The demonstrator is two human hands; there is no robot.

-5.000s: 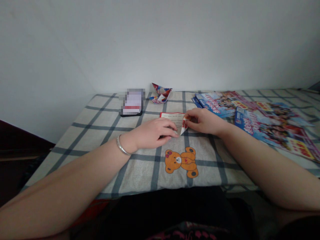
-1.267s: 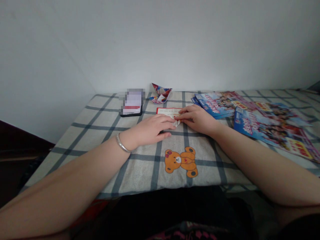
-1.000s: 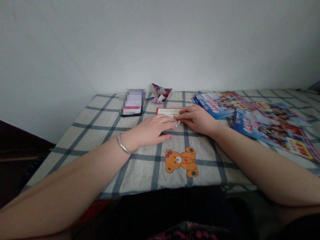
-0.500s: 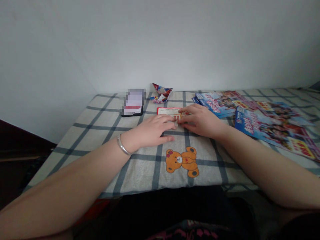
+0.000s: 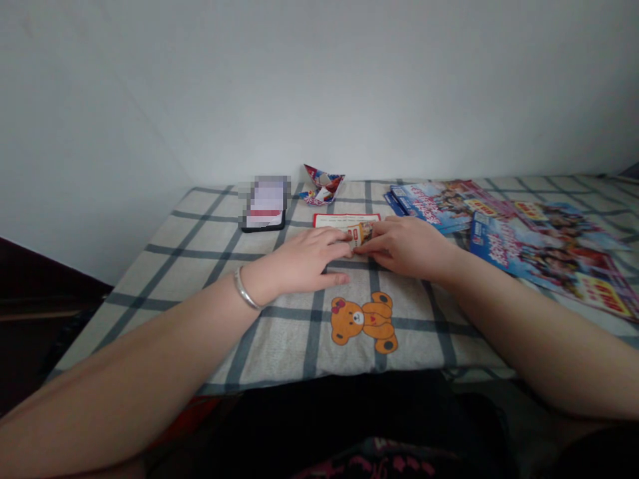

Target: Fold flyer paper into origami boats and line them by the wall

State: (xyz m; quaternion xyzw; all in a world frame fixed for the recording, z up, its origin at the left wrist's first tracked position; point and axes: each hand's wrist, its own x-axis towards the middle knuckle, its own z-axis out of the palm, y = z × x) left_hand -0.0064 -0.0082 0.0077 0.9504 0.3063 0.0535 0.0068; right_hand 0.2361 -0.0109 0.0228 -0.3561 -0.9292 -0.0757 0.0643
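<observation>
A small sheet of paper (image 5: 344, 219) with a red border and print lies in front of me, part of it folded over. My left hand (image 5: 312, 258) rests on its left part, fingers stretched out flat and thumb held apart on the tablecloth. At the paper's right side is my right hand (image 5: 407, 246), its bent fingers drawn together and its fingertips on the folded part near the left fingertips. My hands cover much of the paper's near edge. Just beyond it stands a folded paper boat-like shape (image 5: 324, 186) in red and blue print.
A phone (image 5: 264, 203), its screen blurred, leans at the back left. Several colourful flyers (image 5: 529, 256) overlap on the right. The checked tablecloth (image 5: 279, 346) has a printed bear (image 5: 364, 322) near the front edge. A wall (image 5: 319, 86) rises behind the table.
My right hand has drawn slightly back towards me and its fingers have closed together, showing more of the paper's top edge and fold. My left hand has stayed in place.
</observation>
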